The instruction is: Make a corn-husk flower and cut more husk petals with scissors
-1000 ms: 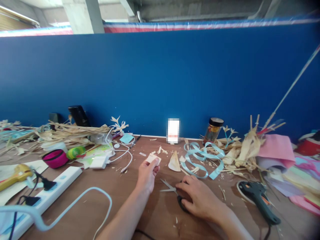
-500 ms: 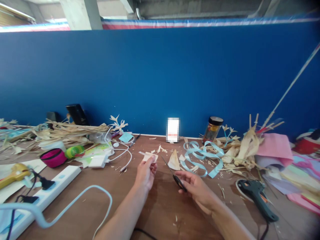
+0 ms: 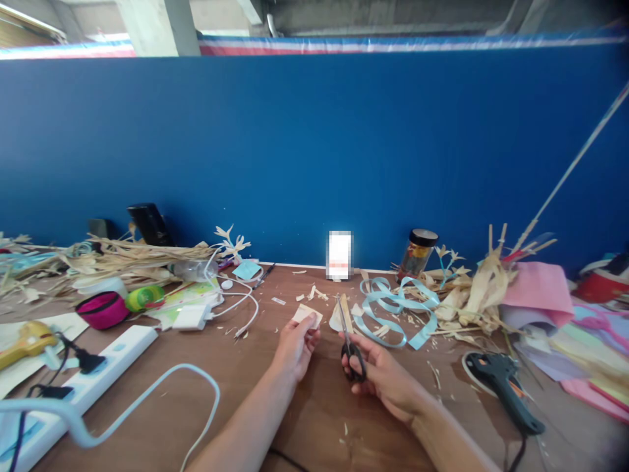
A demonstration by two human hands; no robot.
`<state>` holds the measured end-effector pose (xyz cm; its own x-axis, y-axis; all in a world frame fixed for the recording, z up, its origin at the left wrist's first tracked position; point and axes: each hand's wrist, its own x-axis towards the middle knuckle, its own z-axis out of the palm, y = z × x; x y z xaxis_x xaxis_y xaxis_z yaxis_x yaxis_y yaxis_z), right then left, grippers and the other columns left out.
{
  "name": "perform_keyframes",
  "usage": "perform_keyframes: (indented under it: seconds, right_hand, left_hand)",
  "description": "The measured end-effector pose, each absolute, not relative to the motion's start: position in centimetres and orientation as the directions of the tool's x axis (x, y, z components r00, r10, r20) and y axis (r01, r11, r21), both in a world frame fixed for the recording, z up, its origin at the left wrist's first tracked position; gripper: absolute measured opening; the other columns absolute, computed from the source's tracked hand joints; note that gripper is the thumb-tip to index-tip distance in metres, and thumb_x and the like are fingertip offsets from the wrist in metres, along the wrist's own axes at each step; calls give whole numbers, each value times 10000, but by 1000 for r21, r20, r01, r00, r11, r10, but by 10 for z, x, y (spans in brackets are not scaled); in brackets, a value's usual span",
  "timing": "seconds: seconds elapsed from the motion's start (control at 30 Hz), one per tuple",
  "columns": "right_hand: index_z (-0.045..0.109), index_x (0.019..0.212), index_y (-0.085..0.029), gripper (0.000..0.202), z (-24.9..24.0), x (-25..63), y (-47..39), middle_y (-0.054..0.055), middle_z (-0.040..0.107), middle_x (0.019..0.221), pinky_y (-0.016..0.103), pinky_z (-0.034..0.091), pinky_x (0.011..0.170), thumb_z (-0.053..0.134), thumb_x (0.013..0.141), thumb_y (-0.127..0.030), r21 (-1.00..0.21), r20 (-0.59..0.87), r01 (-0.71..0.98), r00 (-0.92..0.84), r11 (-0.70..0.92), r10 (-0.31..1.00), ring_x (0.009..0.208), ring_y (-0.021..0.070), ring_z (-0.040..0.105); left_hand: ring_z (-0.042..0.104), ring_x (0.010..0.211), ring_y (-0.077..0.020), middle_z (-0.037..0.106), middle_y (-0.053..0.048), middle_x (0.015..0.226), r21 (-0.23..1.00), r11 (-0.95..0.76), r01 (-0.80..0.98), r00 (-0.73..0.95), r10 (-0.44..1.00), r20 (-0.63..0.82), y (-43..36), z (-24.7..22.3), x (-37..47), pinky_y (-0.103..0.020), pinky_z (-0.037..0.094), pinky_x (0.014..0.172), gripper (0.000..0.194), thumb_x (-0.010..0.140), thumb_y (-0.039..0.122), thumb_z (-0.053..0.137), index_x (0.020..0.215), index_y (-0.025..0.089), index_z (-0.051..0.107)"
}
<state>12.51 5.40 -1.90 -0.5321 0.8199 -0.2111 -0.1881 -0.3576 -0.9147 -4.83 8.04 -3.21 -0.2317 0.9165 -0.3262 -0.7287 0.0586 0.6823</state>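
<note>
Between the thumb and fingers of my left hand (image 3: 297, 346) is a small flat piece of pale husk-like material (image 3: 307, 316). My right hand (image 3: 377, 368) grips black-handled scissors (image 3: 354, 359) by the loops, the blades pointing away from me and nearly together. The blades are to the right of the pale piece, apart from it. Behind the blade tips lies a pointed tan husk piece (image 3: 338, 319) on the table. Several pale scraps (image 3: 318, 292) are scattered beyond my hands. Farther right curls a loose light-blue ribbon (image 3: 393, 295).
A black and green glue gun (image 3: 506, 387) lies at right, below dried husks (image 3: 484, 295) and coloured sheets (image 3: 538, 295). A white power strip (image 3: 93, 387) with cables fills the left front. A lidded jar (image 3: 417, 254) and a bright blurred screen (image 3: 339, 255) stand by the blue partition (image 3: 304, 151).
My left hand has moved slightly right with the pale piece. My right hand has turned the scissors so the blades point more straight ahead, with the handle loops now showing.
</note>
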Motion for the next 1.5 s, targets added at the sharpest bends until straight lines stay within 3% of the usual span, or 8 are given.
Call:
perform_keyframes:
  seconds: [0.13, 0.3, 0.57, 0.97, 1.5]
  right_hand:
    - [490, 1042, -242, 408, -17, 124, 51, -8, 543, 790, 145, 429, 486, 657, 686, -347, -921, -213, -153, -569, -357, 794, 706, 95, 530]
    - [477, 1017, -215, 312, -15, 122, 47, 15, 551, 754, 115, 328, 403, 529, 779, -411, -920, -146, -200, -624, -337, 768, 667, 103, 544]
    - [518, 1041, -167, 411, -23, 128, 48, 36, 545, 732, 125, 319, 369, 494, 774, -479, -846, -171, -221, -750, -486, 639, 607, 103, 533]
    - [542, 1037, -136, 452, -25, 131, 52, 25, 545, 657, 122, 244, 343, 476, 779, -501, -846, -231, -166, -742, -506, 629, 506, 73, 503]
    - [553, 1017, -131, 444, -26, 132, 53, -8, 521, 576, 141, 215, 339, 499, 769, -495, -841, -200, -235, -703, -488, 683, 438, 59, 453]
  left_hand:
    - [549, 494, -39, 605, 16, 617, 679, 51, -733, -234, 918, -321, 80, -32, -49, -124, 480, 466, 153, 610, 122, 696, 709, 124, 578]
    - [550, 498, -38, 610, 7, 628, 675, 60, -735, -221, 920, -323, 80, -34, -48, -119, 477, 475, 136, 622, 109, 684, 716, 120, 585]
    - [548, 497, -40, 595, -11, 614, 656, 69, -752, -203, 922, -329, 81, -32, -49, -111, 477, 467, 65, 665, 58, 632, 698, 91, 586]
    - [554, 512, -48, 601, -31, 628, 616, 56, -786, -167, 940, -299, 79, -29, -49, -122, 496, 485, 35, 686, 45, 614, 698, 74, 599]
    - [540, 492, -32, 591, -6, 632, 631, 89, -770, -134, 946, -296, 78, -26, -50, -113, 486, 470, 62, 675, 43, 622, 702, 87, 589]
